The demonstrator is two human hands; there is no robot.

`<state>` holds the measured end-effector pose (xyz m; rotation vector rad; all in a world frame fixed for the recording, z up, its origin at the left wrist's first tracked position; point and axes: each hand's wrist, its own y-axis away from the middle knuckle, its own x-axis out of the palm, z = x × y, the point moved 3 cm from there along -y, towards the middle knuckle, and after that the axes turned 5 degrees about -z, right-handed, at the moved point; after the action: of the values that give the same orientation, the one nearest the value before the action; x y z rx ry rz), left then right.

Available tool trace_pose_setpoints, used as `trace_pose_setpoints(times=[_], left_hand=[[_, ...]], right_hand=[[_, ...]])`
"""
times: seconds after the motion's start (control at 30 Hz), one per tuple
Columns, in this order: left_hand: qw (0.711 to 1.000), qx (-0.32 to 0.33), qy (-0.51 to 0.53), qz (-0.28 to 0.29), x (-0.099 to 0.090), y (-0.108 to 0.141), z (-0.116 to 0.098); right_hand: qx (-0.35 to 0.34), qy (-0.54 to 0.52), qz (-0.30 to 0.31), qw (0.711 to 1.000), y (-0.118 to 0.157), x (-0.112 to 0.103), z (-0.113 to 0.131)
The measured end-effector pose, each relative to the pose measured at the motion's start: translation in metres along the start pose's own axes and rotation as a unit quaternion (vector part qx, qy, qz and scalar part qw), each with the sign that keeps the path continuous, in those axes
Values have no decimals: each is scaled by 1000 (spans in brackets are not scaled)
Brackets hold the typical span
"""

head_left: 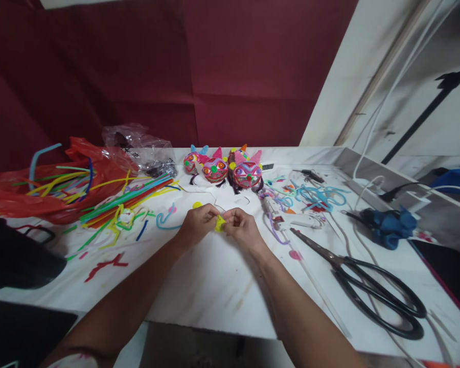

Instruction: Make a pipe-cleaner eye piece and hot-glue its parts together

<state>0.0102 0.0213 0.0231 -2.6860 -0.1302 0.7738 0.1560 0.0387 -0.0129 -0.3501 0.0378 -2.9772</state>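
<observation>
My left hand (198, 225) and my right hand (243, 228) meet over the middle of the white table. Between their fingertips they pinch a small yellow pipe cleaner piece (220, 223), partly covered by the fingers. Just behind my left hand lies a flat yellow disc (197, 204). A bent blue pipe cleaner (167, 221) rests left of that hand. Beyond both hands stand several colourful animal-face figures (247, 175) with pointed ears, some partly hidden behind others. To the right of my right hand is a white glue gun (301, 220).
Large black-handled scissors (379, 291) lie at right, beside a glue stick (325, 291) and cables. On the left are a pile of pipe cleaners (126, 202), a red plastic bag (7, 197) and a black container (23, 255). Blue strands (322, 197) lie back right.
</observation>
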Motion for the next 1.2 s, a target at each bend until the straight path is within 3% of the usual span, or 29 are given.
trace_pose_setpoints(times=[0.33, 0.57, 0.67, 0.87, 1.2], left_hand=[[981, 159, -114, -11, -1, -1, 1], [968, 220, -121, -15, 0, -1, 3], [978, 187, -96, -6, -1, -2, 4], [997, 39, 41, 52, 5, -3, 11], [986, -69, 154, 1, 13, -3, 20]], right_hand=[[-32, 57, -17, 998, 1, -4, 3], [3, 28, -47, 999, -1, -7, 2], [28, -3, -60, 998, 0, -6, 4], [66, -50, -84, 993, 4, -5, 7], [84, -68, -85, 990, 3, -7, 4]])
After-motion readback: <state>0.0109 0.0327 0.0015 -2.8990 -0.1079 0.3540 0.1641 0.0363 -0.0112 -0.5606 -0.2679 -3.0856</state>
